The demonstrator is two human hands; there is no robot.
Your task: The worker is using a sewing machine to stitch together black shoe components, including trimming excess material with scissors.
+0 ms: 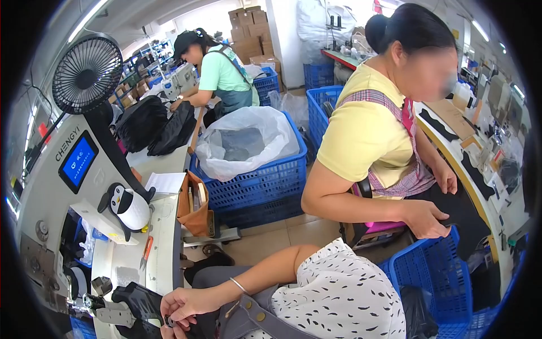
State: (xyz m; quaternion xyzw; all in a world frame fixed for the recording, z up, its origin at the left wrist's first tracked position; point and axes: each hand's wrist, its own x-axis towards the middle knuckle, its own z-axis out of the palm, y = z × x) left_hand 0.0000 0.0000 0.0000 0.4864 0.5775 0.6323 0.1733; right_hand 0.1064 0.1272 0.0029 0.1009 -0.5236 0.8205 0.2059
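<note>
My right hand point(189, 303), with a bangle on its wrist, reaches in from the right, and its fingers pinch a small dark round piece point(169, 321). Just below it, the fingertips of my left hand point(174, 332) close on the same piece; the rest of that hand is cut off by the lower edge. Whether the piece is a bobbin is too small to tell. Beside my hands, black material point(138, 302) lies under the metal presser end point(113, 314) of a sewing machine point(53, 169).
A penguin figure point(132, 209) and an orange-handled tool point(147, 251) sit on the machine bed. A fan point(87, 73) stands above. Blue crates point(254, 189) line the aisle, one holding a white bag. A co-worker in yellow point(367, 130) handles black cloth; another point(226, 73) works farther back.
</note>
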